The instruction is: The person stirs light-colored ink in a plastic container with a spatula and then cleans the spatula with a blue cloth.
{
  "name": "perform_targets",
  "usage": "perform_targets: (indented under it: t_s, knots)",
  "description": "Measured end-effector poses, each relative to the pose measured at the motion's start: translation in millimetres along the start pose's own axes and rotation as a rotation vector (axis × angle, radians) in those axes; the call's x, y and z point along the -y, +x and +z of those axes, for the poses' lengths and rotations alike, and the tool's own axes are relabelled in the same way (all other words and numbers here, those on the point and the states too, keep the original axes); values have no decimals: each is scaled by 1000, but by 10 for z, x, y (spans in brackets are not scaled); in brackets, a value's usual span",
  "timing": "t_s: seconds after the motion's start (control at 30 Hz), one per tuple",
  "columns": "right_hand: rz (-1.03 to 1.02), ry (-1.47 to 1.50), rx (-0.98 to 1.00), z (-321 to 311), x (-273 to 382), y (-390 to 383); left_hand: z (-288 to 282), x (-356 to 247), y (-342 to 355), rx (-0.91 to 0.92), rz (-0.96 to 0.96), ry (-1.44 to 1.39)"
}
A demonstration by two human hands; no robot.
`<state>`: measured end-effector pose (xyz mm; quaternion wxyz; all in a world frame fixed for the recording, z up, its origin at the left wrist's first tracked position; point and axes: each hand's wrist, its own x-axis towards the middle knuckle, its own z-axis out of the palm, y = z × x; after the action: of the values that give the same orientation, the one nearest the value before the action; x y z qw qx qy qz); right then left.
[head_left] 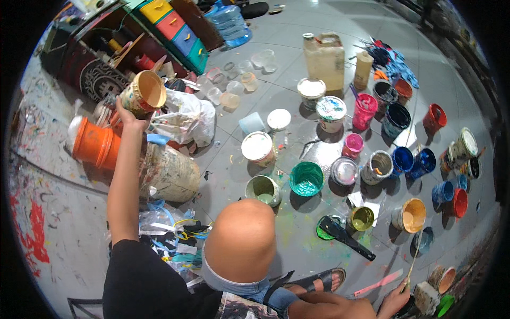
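My left arm reaches out to the far left, and my left hand (132,118) is closed around a paint tub (129,101) with a light orange inside. The tub is tilted so its mouth faces right. Below it stand an orange bucket (95,143) and a paint-stained pail (172,173). At the lower right, my right hand (394,300) grips a thin stick (414,260) by its lower end. The stick's upper end lies near the rim of a tub of orange-yellow paint (413,215); whether it touches, I cannot tell. A dark cup (424,242) sits beside the stick.
Open paint tubs crowd the floor, among them a green one (306,179) and a pink one (364,111). A black-handled tool (348,238) lies on a green lid. Clear cups (229,100), a jerrycan (325,61), a water jug (229,24) and coloured drawers (183,40) stand farther back.
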<state>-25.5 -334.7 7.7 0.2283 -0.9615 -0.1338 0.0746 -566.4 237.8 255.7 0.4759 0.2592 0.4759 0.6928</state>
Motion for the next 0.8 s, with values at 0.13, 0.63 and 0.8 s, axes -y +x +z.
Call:
perform_targets:
  t_s: [0.13,0.63,0.8]
  knots:
    - [-19,-104,-160,-65,74,36,-629,-32,773,-63,166,14]
    - [61,-58,-250,-304,636,-275,-664,607,2288,-254,1126,1605]
    - [88,34,-182,-229,518,-276,-779,839,2538,-5,1103,1745]
